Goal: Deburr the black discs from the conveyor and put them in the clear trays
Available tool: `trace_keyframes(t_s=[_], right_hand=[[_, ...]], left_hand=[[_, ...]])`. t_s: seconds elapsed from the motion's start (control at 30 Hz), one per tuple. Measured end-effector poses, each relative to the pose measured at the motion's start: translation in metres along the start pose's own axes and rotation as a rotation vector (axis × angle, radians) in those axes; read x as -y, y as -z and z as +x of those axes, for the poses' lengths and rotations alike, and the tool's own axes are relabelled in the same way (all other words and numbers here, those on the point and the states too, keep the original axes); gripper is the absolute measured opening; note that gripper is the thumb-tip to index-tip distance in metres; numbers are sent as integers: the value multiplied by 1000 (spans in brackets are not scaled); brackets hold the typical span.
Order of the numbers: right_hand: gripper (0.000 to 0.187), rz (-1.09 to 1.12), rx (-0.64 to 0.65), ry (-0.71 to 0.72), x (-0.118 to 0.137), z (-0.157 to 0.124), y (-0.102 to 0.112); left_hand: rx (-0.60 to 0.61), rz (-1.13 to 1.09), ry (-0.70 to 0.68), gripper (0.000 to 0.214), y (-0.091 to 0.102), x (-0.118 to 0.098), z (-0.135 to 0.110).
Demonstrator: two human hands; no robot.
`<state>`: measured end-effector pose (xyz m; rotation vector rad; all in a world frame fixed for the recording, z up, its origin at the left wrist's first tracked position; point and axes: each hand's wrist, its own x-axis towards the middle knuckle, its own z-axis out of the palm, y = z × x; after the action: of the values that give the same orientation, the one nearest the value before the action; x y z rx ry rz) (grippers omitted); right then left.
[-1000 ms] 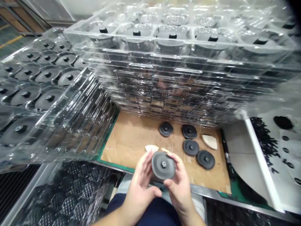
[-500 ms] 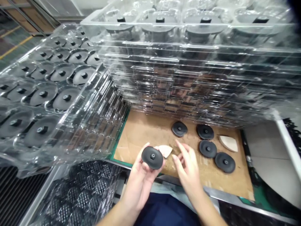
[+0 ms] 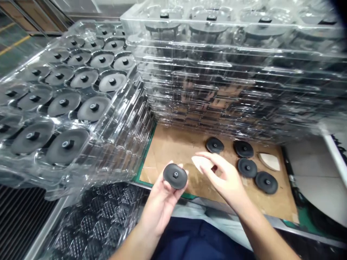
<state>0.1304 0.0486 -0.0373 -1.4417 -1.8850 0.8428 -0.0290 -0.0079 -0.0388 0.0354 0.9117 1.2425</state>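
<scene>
Black disc point(image 3: 175, 176) cradled in left hand point(image 3: 159, 206), fingers point(image 3: 165, 184) curled under rim, at 7 o'clock on cardboard sheet point(image 3: 173, 151). Right hand point(image 3: 225, 177) open, fingers point(image 3: 208, 155) spread just over pale wedge point(image 3: 202, 163). Four more discs point(image 3: 247, 168) lying loose at 2 o'clock, second wedge point(image 3: 269, 161) at 3. Clear trays point(image 3: 230, 72) stacked behind.

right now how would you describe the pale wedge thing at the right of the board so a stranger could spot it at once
Find the brown board below the tall stack of clear trays. Near its far right corner, beside four black discs, lies a pale wedge. A second pale piece sits near the right hand, so pick the one out among the discs.
</scene>
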Motion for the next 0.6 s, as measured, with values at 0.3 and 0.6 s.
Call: trace_keyframes(t_s=[0.3, 0.6], right_hand=[[23, 18, 196, 283, 80, -14, 16], [24, 32, 195, 324, 66, -47, 53]], left_hand=[[48, 128, 95, 52, -19, -3, -18], [199, 116, 191, 58, -34, -4, -24]])
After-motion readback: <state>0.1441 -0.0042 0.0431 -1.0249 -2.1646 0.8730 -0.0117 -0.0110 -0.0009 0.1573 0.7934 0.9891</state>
